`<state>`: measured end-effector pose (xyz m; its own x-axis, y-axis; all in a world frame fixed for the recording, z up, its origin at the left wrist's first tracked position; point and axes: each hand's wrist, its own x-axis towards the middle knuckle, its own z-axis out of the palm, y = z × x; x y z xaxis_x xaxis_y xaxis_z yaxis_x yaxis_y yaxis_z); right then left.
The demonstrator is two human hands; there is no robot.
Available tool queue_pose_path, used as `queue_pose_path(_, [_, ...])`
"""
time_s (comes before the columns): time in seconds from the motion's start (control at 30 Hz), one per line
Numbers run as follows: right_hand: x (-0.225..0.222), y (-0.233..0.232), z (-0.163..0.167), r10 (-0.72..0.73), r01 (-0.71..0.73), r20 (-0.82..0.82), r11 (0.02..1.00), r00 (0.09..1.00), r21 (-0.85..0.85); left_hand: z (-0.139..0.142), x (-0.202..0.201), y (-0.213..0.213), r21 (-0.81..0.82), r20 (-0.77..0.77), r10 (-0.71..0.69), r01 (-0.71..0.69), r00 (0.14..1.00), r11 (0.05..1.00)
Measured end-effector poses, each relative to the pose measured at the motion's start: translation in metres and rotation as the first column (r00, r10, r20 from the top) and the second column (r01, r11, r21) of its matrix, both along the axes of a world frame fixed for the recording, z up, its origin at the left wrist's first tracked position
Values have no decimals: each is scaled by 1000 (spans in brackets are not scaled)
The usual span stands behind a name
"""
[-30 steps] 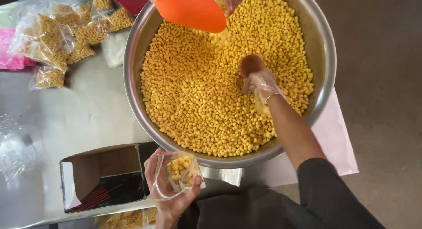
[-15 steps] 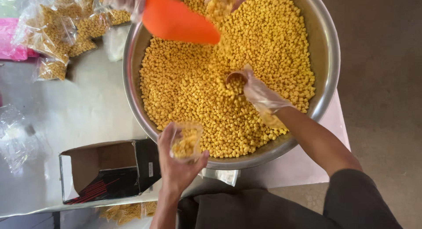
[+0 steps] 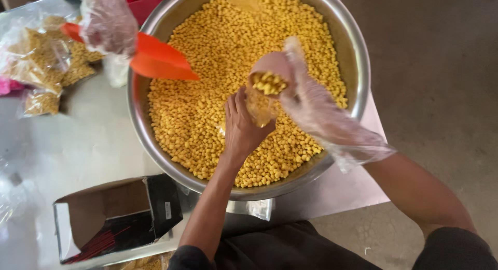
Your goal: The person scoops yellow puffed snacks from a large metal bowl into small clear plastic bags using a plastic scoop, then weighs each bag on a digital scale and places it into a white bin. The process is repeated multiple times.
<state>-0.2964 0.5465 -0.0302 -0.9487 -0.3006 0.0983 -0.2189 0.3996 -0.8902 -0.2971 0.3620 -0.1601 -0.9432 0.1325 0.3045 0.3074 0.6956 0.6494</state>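
A wide steel bowl is heaped with small yellow puffed pellets. Over its middle, my bare left hand holds up a small clear bag partly filled with pellets. My right hand, in a loose clear plastic glove, grips a small brown cup full of pellets, tilted against the bag's mouth. The two hands nearly touch.
Another person's gloved hand holds an orange scoop over the bowl's left rim. Filled clear bags lie at the table's far left. An open cardboard box with thin red sticks sits near me. Bare floor lies to the right.
My left hand rose with the bag from the bowl's near rim to above its middle. My right hand lifted the cup out of the pellets to the bag. The orange scoop shifted left.
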Motion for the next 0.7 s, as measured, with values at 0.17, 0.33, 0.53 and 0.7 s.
queue_pose_path(0.17, [4,-5,-39,27,119,-475,954,880,276,-10,-6,23,85,69,80,-86,994,993])
queue_pose_path(0.33, [12,-8,-55,-32,163,-307,895,951,415,-9,2,19,113,-76,102,-93,992,989])
queue_pose_path(0.53, [13,-13,-43,10,181,-555,940,832,288,-5,13,10,157,-4,118,-116,993,981])
queue_pose_path(0.7, [25,-22,-18,-190,223,-225,966,956,129,-1,31,-14,194,-93,157,-137,983,971])
